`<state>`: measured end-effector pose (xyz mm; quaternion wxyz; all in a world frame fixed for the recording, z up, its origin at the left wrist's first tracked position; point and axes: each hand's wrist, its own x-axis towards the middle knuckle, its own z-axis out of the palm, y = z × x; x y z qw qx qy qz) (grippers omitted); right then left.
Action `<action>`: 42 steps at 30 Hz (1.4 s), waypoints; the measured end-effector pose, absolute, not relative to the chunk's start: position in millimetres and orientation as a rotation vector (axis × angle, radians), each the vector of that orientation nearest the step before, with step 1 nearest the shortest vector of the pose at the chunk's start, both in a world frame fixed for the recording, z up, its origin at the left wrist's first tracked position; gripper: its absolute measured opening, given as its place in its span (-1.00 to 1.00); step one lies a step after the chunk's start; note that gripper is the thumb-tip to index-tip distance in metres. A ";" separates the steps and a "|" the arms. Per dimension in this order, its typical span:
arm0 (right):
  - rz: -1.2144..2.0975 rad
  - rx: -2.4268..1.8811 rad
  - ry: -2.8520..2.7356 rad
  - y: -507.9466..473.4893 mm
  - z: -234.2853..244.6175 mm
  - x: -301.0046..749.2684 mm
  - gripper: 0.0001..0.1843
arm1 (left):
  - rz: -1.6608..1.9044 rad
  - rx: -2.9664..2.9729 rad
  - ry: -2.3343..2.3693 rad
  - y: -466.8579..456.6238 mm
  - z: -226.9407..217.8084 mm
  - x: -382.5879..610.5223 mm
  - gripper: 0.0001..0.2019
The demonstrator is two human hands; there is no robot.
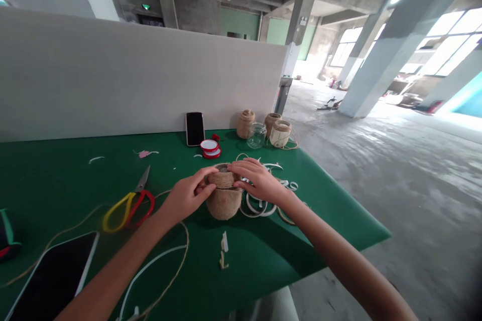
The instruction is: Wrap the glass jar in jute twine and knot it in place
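A jar wrapped in brown twine stands upright near the middle of the green table. My left hand grips its neck from the left, thumb and fingers closed on the twine band. From the right, my right hand holds the rim, its fingers bent over the top edge. Both hands partly cover the neck, and the jar's opening shows between them. Loose twine runs over the table beside my left forearm. Right of the jar lie curled white strips, partly behind my right hand.
Scissors with yellow and red handles lie at left. One phone lies at front left; another phone leans on the white partition. Red-edged tape rolls, a glass jar and twine-wrapped jars stand at the back.
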<state>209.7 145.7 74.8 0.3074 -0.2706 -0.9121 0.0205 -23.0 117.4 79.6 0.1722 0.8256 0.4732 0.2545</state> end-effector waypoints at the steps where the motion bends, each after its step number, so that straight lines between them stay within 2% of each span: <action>1: 0.047 -0.729 -2.403 143.9 75.8 209.4 -0.57 | 0.713 2.342 1.330 116.9 80.2 -22.5 -0.65; 10: 0.039 -0.698 -2.500 130.2 85.4 210.3 -0.40 | 0.727 2.335 1.341 116.7 77.4 -23.8 -0.63; 18: 0.001 -0.710 -2.503 133.9 82.6 212.1 -0.53 | 0.710 2.344 1.348 116.4 77.0 -25.7 -0.63; 29: -0.009 -0.679 -2.445 133.6 85.0 203.7 -0.60 | 0.752 2.355 1.334 115.5 75.6 -22.2 -0.65; 37: 0.017 -0.670 -2.439 125.8 90.3 192.7 -0.52 | 0.770 2.359 1.329 114.6 73.5 -20.3 -0.62; 42: 0.032 -0.706 -2.433 124.1 91.1 190.0 -0.57 | 0.783 2.316 1.364 113.8 73.4 -16.5 -0.61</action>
